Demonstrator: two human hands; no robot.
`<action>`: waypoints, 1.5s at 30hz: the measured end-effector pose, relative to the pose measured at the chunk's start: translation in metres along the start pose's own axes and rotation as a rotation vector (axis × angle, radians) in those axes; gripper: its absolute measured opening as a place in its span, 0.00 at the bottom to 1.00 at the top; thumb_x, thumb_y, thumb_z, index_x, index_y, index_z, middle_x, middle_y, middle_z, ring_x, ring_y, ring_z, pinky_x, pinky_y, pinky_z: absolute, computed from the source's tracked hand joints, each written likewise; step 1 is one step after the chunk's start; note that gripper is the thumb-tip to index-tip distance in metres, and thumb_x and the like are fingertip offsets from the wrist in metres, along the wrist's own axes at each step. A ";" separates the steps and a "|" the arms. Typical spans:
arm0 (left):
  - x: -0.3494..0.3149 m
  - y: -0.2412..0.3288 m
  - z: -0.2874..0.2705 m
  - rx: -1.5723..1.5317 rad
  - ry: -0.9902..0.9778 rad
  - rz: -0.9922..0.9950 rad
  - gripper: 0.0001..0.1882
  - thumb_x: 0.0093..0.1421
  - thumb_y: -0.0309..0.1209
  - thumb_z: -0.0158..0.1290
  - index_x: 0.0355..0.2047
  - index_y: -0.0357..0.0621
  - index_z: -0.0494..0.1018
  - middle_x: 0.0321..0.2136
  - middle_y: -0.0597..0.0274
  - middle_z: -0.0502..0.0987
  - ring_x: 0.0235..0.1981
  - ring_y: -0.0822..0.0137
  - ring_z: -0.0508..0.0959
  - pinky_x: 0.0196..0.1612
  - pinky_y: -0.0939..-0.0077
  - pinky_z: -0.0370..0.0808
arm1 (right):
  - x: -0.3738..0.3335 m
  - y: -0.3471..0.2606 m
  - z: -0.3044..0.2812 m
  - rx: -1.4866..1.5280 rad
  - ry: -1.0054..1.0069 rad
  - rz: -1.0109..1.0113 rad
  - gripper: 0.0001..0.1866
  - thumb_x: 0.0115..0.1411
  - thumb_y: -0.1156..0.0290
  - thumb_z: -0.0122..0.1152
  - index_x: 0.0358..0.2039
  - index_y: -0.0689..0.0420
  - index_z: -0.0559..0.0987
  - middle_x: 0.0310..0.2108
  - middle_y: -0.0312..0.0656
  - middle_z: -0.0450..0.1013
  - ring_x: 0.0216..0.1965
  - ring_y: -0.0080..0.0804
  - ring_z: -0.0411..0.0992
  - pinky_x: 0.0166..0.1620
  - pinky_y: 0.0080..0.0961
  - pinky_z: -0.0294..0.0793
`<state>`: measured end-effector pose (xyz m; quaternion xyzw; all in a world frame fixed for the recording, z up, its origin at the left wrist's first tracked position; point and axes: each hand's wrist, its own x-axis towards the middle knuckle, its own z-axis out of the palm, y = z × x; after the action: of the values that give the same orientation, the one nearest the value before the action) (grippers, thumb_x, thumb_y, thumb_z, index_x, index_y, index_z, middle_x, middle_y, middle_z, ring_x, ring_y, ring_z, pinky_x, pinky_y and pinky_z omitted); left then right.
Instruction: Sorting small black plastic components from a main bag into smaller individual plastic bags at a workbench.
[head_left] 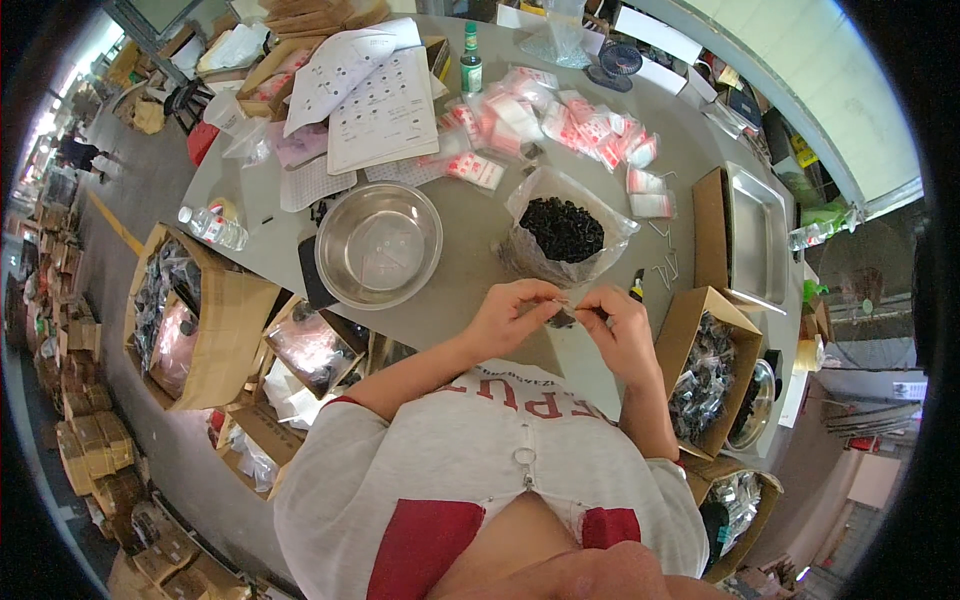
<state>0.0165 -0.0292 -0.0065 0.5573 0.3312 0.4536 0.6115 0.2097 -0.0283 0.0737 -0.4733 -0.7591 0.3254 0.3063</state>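
Close to my chest, at the table's near edge, my left hand [515, 318] and my right hand [617, 325] meet with fingertips pinched. Between them is a small clear plastic bag [566, 300], gripped by both hands. Something dark shows just under the bag, too small to make out. Beyond my hands stands a larger clear plastic bag [522, 250], its mouth spread wide, full of small black parts [562, 230]. To the left sits a round steel bowl [425, 240] with a few small clear bags [388, 255] lying in its bottom.
Red-and-white printed small bags [600, 130] are heaped at the back. Printed sheets [382, 110], a green bottle [471, 60] and a small fan [618, 62] stand or lie there too. Metal hex keys [668, 268], a steel tray [757, 235] and a carton of bagged parts [705, 380] are at right.
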 end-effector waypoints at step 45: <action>-0.012 -0.056 -0.156 0.859 0.441 -0.204 0.12 0.56 0.32 0.51 0.39 0.41 0.75 0.36 0.51 0.78 0.34 0.61 0.79 0.35 0.67 0.75 | -0.124 0.085 -0.091 -0.055 0.315 0.476 0.07 0.59 0.75 0.54 0.26 0.61 0.69 0.22 0.33 0.60 0.26 0.21 0.56 0.29 0.20 0.57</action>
<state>-0.1196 0.0209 -0.0871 0.6144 0.6629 0.3209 0.2831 0.3697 -0.0950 0.0423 -0.6911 -0.5783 0.2898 0.3225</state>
